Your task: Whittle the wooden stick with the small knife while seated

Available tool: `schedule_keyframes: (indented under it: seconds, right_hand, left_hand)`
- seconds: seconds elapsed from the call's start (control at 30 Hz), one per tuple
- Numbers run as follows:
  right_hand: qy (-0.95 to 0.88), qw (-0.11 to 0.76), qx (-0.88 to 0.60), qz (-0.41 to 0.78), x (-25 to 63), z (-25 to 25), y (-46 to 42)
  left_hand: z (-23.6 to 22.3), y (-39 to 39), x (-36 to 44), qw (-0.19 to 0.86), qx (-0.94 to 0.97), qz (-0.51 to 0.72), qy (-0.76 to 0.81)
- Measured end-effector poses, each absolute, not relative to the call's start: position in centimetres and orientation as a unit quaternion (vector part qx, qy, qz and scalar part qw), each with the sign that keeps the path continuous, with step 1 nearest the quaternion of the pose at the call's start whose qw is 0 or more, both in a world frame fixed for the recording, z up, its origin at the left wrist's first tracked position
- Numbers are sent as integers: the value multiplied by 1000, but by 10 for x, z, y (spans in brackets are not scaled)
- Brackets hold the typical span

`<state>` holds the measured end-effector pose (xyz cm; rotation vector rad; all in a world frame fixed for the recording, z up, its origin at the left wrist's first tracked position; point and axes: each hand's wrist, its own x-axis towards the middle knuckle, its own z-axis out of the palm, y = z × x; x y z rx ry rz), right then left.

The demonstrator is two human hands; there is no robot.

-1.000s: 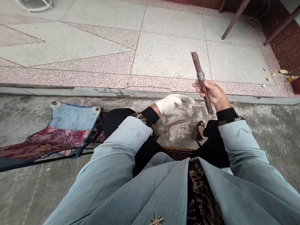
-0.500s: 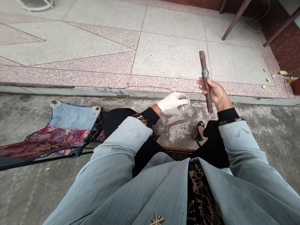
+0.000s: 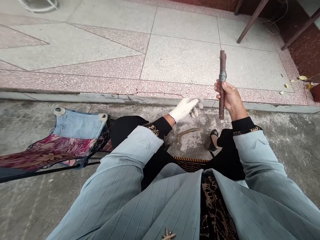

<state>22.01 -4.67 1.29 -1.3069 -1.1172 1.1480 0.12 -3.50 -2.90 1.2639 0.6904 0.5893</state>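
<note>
A short, dark brown stick (image 3: 222, 96) stands nearly upright in my bare right hand (image 3: 232, 97), which is closed around it below the middle. Thin grey wire (image 3: 222, 76) is wound in a thick band around the stick, just above my thumb. To the left, my left hand (image 3: 186, 108) wears a white knit glove with grey fingertips. Its fingers are bent and drawn together, apart from the stick; anything pinched in them is too fine to make out. On the concrete below lies a bent, lighter brown branch (image 3: 188, 133).
A folding chair (image 3: 80, 125) with denim and floral fabric stands at my left. Ahead runs the raised edge (image 3: 112, 98) of a terrazzo floor. Wooden legs (image 3: 252, 21) and a loose cable (image 3: 273, 26) are at the far right. A woven seat (image 3: 191, 163) shows beneath me.
My right hand has turned the stick more upright, its top shifting right. My gloved left hand has rotated slightly and its fingers have changed position.
</note>
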Motion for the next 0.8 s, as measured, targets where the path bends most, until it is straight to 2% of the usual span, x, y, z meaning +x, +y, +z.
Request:
schedule_keyframes:
  seconds: [0.2,0.37,0.47,0.57,0.63,0.7,0.8]
  right_hand:
    - [-440,521,-550,482,224,7,-45]
    - [-443,507,-546,498,220,7,-46]
    - [-454,523,-522,499,215,10,-48]
    - [-457,548,-516,473,209,10,-49]
    - [-451,569,-509,463,206,9,-50]
    - [-440,584,-500,465,203,7,-49]
    - [-419,590,-505,470,206,3,-47]
  left_hand:
    - [-24,-36,-2,739,565,256,262]
    - [-26,-34,-2,676,621,238,317]
    - [-31,-28,-2,536,688,238,428]
    - [-37,-21,-2,295,776,195,523]
    - [-41,-18,-1,172,810,140,543]
    - [-45,-19,1,103,830,96,540]
    - [-51,-24,3,52,862,63,501]
